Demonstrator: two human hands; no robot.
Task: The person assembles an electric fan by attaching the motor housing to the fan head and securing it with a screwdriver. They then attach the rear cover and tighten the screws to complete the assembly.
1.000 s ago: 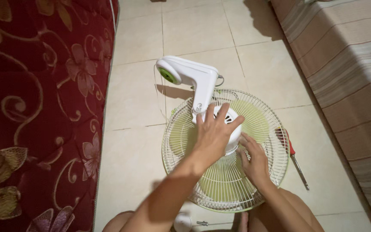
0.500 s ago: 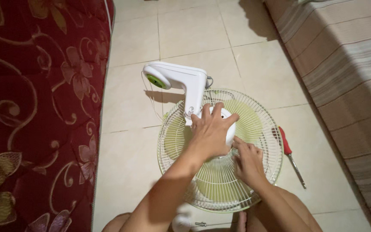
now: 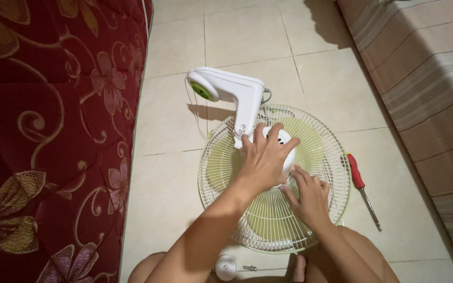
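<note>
A white fan lies face down on the tiled floor, its round wire grille (image 3: 221, 173) over pale green blades. Its white neck (image 3: 237, 91), with a green disc at the end, points away from me. My left hand (image 3: 266, 157) is spread over the white motor housing (image 3: 288, 140) at the grille's centre and grips it. My right hand (image 3: 310, 199) rests on the grille just right of the housing, with its fingertips against the housing's base. Whether they pinch anything is hidden.
A red-handled screwdriver (image 3: 361, 188) lies on the tiles to the right of the grille. A small white round cap (image 3: 226, 267) and a thin metal bolt (image 3: 252, 269) lie near my knees. A dark red floral mattress (image 3: 53, 131) stands at left, a striped one (image 3: 425, 89) at right.
The view has shifted a little. My left hand stays on the motor housing and my right hand stays at its base, with only small finger movements.
</note>
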